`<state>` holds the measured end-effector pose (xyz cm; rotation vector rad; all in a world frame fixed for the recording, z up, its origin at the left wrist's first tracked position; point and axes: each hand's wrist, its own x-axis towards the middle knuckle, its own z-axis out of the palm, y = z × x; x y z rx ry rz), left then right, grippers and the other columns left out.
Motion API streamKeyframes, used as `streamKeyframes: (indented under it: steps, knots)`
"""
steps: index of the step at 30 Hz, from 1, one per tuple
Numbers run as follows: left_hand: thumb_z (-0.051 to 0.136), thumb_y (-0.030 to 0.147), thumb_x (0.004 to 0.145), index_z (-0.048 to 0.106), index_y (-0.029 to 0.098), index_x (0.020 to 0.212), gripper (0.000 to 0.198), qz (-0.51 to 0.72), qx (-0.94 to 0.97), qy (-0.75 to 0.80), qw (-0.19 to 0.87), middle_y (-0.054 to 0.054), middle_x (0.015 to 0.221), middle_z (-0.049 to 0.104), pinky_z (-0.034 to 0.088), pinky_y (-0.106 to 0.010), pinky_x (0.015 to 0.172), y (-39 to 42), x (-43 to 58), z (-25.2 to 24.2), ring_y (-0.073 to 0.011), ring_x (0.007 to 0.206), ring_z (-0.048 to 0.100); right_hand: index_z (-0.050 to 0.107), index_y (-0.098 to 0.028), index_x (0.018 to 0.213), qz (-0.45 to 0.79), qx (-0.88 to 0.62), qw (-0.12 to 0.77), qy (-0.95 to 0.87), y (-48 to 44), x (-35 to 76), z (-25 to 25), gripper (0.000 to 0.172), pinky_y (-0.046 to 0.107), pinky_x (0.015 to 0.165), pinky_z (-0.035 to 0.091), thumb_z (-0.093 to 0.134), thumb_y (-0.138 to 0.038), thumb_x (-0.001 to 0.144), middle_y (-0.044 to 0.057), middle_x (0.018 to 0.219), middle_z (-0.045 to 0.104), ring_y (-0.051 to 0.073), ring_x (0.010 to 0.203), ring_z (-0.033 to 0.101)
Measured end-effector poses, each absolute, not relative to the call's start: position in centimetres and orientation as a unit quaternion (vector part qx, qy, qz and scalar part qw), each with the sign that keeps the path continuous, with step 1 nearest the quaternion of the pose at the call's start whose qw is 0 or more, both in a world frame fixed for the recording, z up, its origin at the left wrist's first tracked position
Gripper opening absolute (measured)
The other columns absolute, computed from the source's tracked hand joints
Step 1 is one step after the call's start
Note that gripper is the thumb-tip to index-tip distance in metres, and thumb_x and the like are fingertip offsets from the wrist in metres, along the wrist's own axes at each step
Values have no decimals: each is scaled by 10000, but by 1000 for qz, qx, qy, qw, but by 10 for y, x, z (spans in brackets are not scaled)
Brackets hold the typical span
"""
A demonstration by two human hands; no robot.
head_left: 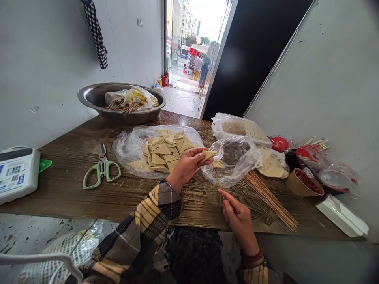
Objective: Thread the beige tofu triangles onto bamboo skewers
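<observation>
My left hand (189, 162) is closed on a pale triangular tofu-skin piece (209, 155), held above the wooden table (68, 173). My right hand (237, 215) pinches the lower end of a thin bamboo skewer (218, 180) whose tip points up at that piece. A second triangle (218, 164) sits on the skewer just below the held one. A heap of the same triangles (164, 152) lies on clear plastic just left of my left hand.
Green-handled scissors (102, 169) lie left of the heap. A bundle of skewers (271, 199) lies to the right, by a crumpled plastic bag (237, 157). A metal basin (121, 104) with finished skewers stands behind. A scale (17, 171) sits far left; a paper bowl (303, 182) right.
</observation>
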<state>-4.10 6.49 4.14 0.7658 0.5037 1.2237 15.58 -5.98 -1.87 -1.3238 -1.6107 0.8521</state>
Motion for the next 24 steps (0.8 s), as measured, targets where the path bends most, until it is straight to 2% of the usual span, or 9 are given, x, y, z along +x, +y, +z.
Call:
streamKeyframes:
  steps: [8,11,15,24]
  knots:
    - [757,173,694,665,71,977,314,552,339,249,720,-107,859,733,560,-233,708,64,-42,46,-155,706,709,676,-180,1209,280,-542,423,-670,-59,154,-14,414,214,451,433,480,-383,905,5,544,584,134,502,550]
    - [762,192,690,668,69,968,319,550,354,258,711,-87,809,722,538,-199,613,64,-43,46,-154,696,703,689,-184,1189,266,-541,420,-679,-60,153,-12,399,220,476,460,487,-372,901,19,585,629,146,542,588]
    - [771,239,685,667,64,971,352,544,387,259,699,-78,756,703,448,-167,469,66,-44,44,-147,657,685,695,-180,1181,254,-537,418,-688,-60,152,-8,386,225,493,474,494,-352,899,31,634,667,153,568,605]
    - [787,271,664,652,66,925,358,547,390,281,685,-68,712,678,391,-173,425,67,-44,45,-168,646,691,692,-202,1191,259,-541,407,-689,-60,151,-6,382,239,497,476,492,-343,898,29,643,682,169,574,611]
